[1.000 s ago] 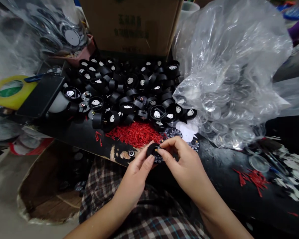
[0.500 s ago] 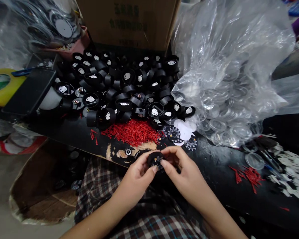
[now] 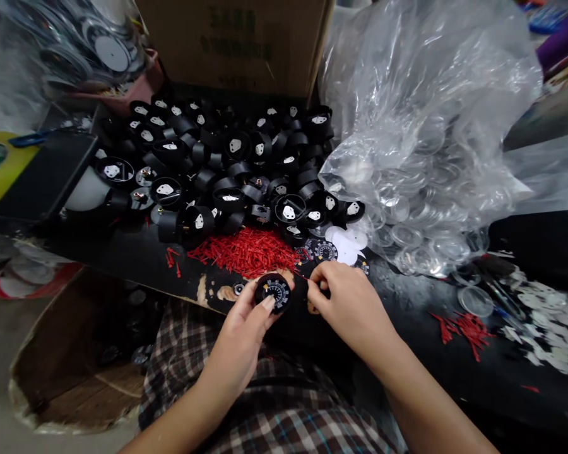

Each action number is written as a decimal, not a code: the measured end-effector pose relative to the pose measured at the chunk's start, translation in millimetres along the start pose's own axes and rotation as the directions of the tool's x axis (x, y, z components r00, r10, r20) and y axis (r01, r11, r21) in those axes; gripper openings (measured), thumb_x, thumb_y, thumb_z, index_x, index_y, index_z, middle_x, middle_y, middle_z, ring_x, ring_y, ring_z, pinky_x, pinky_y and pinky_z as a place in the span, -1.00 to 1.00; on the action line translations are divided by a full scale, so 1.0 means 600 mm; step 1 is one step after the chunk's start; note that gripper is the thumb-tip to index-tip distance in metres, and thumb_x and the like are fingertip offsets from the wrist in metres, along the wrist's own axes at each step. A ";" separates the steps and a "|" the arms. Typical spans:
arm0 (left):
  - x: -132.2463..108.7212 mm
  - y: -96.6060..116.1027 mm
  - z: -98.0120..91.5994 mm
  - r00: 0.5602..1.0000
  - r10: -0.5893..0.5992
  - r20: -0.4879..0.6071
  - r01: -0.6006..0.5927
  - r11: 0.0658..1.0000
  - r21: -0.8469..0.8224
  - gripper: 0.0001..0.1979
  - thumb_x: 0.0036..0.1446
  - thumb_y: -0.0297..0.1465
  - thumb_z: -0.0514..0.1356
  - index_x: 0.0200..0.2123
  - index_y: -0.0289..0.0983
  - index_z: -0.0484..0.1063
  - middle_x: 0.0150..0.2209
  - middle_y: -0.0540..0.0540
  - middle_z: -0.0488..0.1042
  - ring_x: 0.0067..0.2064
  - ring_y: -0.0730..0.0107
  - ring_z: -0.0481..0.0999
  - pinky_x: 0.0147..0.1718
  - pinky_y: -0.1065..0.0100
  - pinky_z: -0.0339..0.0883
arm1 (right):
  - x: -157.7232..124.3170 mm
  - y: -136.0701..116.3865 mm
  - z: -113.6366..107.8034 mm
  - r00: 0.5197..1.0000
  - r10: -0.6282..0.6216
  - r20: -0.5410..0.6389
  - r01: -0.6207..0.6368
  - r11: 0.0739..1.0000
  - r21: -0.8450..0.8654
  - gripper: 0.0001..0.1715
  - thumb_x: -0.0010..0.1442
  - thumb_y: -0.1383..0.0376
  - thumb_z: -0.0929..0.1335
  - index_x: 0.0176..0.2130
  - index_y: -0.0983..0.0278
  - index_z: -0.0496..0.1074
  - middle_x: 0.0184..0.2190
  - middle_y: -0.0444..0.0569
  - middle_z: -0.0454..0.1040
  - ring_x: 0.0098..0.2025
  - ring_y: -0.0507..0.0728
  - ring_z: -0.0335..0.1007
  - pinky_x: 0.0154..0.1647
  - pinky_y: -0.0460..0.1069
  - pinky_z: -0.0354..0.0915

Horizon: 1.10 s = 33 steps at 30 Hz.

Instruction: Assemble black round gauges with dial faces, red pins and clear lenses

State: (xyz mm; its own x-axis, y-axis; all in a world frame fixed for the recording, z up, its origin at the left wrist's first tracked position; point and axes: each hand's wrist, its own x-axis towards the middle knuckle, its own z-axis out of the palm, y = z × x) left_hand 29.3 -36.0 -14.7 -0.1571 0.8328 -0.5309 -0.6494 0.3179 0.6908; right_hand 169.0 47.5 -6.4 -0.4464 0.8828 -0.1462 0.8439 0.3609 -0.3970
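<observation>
A round black case (image 3: pixel 285 296) is held in the left hand (image 3: pixel 243 325) at the near edge of the desk (image 3: pixel 407 302), with a white-marked dial (image 3: pixel 275 290) turned upward inside it. The left fingers are closed around the case, and the thumb is pressed on the dial's lower part. The right hand (image 3: pixel 353 302) is held beside the case, apart from it; its thumb and forefinger are drawn close together. A thin red sliver (image 3: pixel 302 275) is seen by their tips, but whether it is gripped cannot be told. Just beyond the case, slender red pieces (image 3: pixel 248 252) are heaped, and many more black cases (image 3: pixel 236 148) are piled toward the far edge. To the right of the red heap, printed discs (image 3: pixel 325 251) and white discs (image 3: pixel 345 244) are overlapped near a clear plastic bag (image 3: pixel 421 120). Toward the desk's right end, a smaller red bunch (image 3: pixel 468 331) is laid near scattered white pieces (image 3: pixel 544 321).
</observation>
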 end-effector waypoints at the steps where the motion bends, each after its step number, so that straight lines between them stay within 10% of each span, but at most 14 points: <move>1: 0.000 0.001 0.003 1.000 0.000 0.018 0.000 1.000 -0.026 -0.77 0.16 -0.38 0.19 -0.09 -0.22 0.47 -0.04 -0.08 0.54 0.08 0.20 0.44 0.09 0.19 0.29 | -0.002 -0.005 0.001 1.000 -0.023 0.001 0.023 0.998 0.062 -0.87 0.14 0.38 0.32 -0.45 0.26 0.34 -0.47 -0.11 0.41 -0.38 0.11 0.32 -0.28 0.03 0.14; 15: 0.011 0.018 -0.003 0.995 0.092 -0.041 -0.094 0.994 -0.054 -0.65 0.19 -0.37 0.18 0.06 -0.08 0.35 -0.09 -0.02 0.57 0.01 0.32 0.50 0.04 0.28 0.32 | -0.025 -0.042 -0.017 0.985 -0.162 -0.061 0.168 0.815 0.554 -0.85 0.28 0.32 0.27 -0.35 0.23 0.38 -0.40 -0.14 0.39 -0.30 0.06 0.30 -0.26 -0.03 0.18; 33: -0.005 0.013 -0.002 0.947 0.303 0.107 -0.317 0.828 0.463 -0.82 0.19 -0.42 0.15 -0.12 -0.13 0.38 -0.18 0.07 0.51 -0.09 0.48 0.48 -0.03 0.46 0.31 | -0.037 -0.057 -0.019 0.988 -0.138 -0.073 0.156 0.887 0.435 -0.79 0.27 0.39 0.26 -0.43 0.26 0.33 -0.47 -0.14 0.38 -0.40 0.05 0.30 -0.31 -0.04 0.14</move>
State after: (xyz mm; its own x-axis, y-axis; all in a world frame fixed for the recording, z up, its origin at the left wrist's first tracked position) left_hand 24.1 -36.3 -8.3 -0.2660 0.9334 -0.2410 -0.1432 0.2090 0.9674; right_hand 153.5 18.8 20.6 -0.5358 0.8440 -0.0232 0.5487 0.3272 -0.7693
